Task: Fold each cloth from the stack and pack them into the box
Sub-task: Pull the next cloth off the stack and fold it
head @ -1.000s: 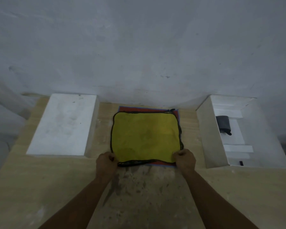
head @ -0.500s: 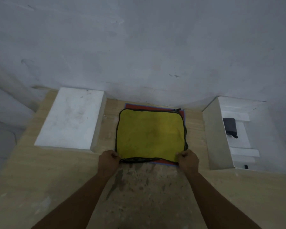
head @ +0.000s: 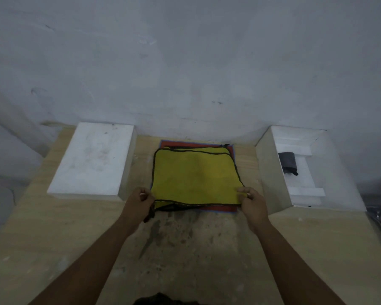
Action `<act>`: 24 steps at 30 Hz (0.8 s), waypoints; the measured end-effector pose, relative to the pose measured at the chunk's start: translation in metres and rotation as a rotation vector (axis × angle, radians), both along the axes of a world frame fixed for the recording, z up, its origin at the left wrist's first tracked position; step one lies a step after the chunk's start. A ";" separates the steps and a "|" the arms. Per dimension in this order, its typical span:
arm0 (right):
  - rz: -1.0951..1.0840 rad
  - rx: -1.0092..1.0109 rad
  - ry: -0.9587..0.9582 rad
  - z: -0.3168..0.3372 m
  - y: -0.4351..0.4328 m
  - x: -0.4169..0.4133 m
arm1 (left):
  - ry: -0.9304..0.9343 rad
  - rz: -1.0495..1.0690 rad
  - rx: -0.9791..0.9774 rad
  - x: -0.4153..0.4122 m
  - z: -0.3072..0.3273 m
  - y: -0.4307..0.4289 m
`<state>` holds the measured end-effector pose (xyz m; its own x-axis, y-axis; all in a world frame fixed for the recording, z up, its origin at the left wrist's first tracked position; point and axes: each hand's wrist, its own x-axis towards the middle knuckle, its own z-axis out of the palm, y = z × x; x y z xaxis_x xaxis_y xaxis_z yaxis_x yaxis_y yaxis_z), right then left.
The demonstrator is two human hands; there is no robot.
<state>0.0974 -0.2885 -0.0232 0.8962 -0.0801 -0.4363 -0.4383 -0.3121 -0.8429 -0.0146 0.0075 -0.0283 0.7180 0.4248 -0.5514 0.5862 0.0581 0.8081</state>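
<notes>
A yellow cloth (head: 195, 176) with black trim lies on top of the stack in the middle of the table. Beneath it a second yellow cloth shows at the far edge, and a red cloth (head: 220, 208) with a blue border peeks out below. My left hand (head: 139, 202) pinches the top cloth's near left corner. At the near right corner my right hand (head: 252, 202) pinches it too. The near edge is lifted slightly off the stack. An open white box (head: 271, 172) stands to the right, with a dark folded cloth (head: 287, 161) inside.
A white box lid (head: 92, 159) lies upside down to the left of the stack. The table (head: 53, 227) is light wood with a worn, stained patch in front of me. A grey wall rises right behind the table.
Both hands have raised the near edge of the top yellow cloth and drawn it a little toward me, so a second yellow cloth shows at the far edge.
</notes>
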 end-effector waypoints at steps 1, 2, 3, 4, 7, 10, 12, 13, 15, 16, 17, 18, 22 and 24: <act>-0.005 0.037 0.042 0.004 -0.005 -0.003 | -0.036 0.014 -0.037 -0.005 0.005 -0.002; -0.014 0.081 0.110 0.008 -0.011 -0.008 | -0.070 0.034 -0.080 -0.012 0.010 -0.005; -0.016 0.124 0.189 0.011 -0.016 -0.015 | -0.095 0.049 -0.120 -0.020 0.012 -0.007; -0.005 0.156 0.263 0.014 -0.021 -0.020 | -0.110 0.047 -0.158 -0.028 0.013 -0.008; 0.063 0.182 0.381 0.016 -0.035 -0.044 | -0.052 0.010 -0.253 -0.056 0.010 -0.012; 0.144 0.105 0.390 0.008 -0.049 -0.074 | 0.053 -0.114 -0.262 -0.092 0.005 -0.018; 0.215 0.063 0.384 0.001 -0.059 -0.094 | 0.103 -0.228 -0.177 -0.116 0.000 -0.019; 0.268 0.042 0.383 -0.002 -0.065 -0.103 | 0.115 -0.275 -0.107 -0.125 -0.004 -0.019; 0.407 -0.027 0.384 -0.005 -0.077 -0.121 | 0.124 -0.347 0.043 -0.140 -0.010 -0.020; 0.492 -0.070 0.389 -0.008 -0.081 -0.128 | 0.124 -0.372 0.120 -0.146 -0.012 -0.020; 0.567 -0.109 0.395 -0.009 -0.083 -0.133 | 0.120 -0.384 0.176 -0.151 -0.014 -0.019; 0.635 -0.146 0.406 -0.011 -0.083 -0.136 | 0.116 -0.391 0.212 -0.155 -0.013 -0.019; 0.893 -0.331 0.441 -0.016 -0.086 -0.147 | 0.118 -0.497 0.263 -0.164 -0.014 -0.015; 0.905 -0.347 0.426 -0.019 -0.091 -0.150 | 0.087 -0.485 0.242 -0.164 -0.013 -0.009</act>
<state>-0.0525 -0.3795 -0.0420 0.4624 0.3602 -0.8102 -0.1609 -0.8645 -0.4762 -0.1788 -0.0016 -0.0410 0.8192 0.1784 -0.5451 0.5647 -0.4166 0.7124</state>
